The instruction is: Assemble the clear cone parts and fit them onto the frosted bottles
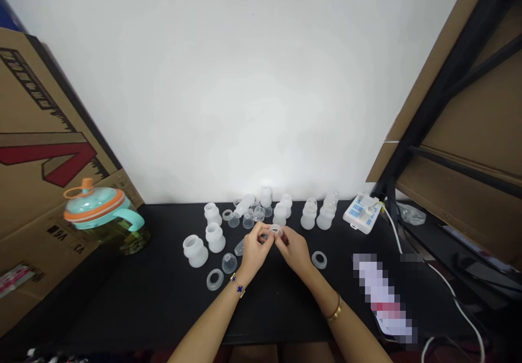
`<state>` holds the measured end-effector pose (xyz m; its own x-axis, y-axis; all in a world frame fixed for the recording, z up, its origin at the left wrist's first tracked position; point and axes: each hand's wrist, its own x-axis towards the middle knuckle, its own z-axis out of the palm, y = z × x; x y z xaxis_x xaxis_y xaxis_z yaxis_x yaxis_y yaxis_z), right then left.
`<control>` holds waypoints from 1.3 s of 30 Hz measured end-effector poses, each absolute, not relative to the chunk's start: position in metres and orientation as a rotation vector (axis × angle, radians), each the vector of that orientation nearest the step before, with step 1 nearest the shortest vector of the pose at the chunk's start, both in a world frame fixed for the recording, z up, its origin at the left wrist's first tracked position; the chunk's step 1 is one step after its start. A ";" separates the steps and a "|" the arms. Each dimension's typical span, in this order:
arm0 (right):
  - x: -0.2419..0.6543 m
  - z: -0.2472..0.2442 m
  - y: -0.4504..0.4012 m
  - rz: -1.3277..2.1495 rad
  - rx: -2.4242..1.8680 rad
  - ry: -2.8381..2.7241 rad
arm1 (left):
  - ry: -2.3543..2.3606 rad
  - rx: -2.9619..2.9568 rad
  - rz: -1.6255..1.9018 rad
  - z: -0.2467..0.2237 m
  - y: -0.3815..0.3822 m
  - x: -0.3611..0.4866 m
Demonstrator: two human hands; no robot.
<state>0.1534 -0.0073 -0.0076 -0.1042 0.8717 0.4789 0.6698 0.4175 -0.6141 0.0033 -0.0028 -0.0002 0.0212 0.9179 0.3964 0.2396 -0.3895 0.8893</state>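
My left hand [258, 242] and my right hand [294, 247] meet above the middle of the black table, their fingers pinching a translucent ring [275, 228] from both sides. Left of them are a clear dome [229, 263] and a loose ring [215, 280], both lying on the table. Another ring [319, 260] lies to the right of my right hand. Several white bottles stand about, one at the left front [196, 251]. Behind my hands are clear caps [248, 219] and more bottles. Two capped bottles [309, 214] [327, 213] stand to the right.
A large jug [108, 216] with a turquoise and orange lid stands at the left by cardboard [41, 134]. On the right are a white box [362, 213], a white cable [446, 284] and a pixelated flat object [383, 300]. A white wall [253, 91] rises behind the table [142, 303].
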 end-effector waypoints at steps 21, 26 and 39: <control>0.152 -0.007 -0.007 0.286 -1.322 -1.847 | 1.175 1.670 1.423 -0.003 -0.002 0.002; 0.153 -0.010 -0.006 0.281 -1.316 -1.847 | 1.152 1.656 1.414 -0.003 -0.002 0.003; 0.153 -0.009 -0.007 0.278 -1.336 -1.858 | 1.164 1.647 1.402 -0.001 -0.004 0.003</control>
<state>0.1530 -0.0069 -0.0095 -0.1091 0.8695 0.4817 0.6905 0.4149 -0.5926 0.0034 -0.0035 -0.0014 0.0233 0.9250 0.3792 0.2029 -0.3758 0.9042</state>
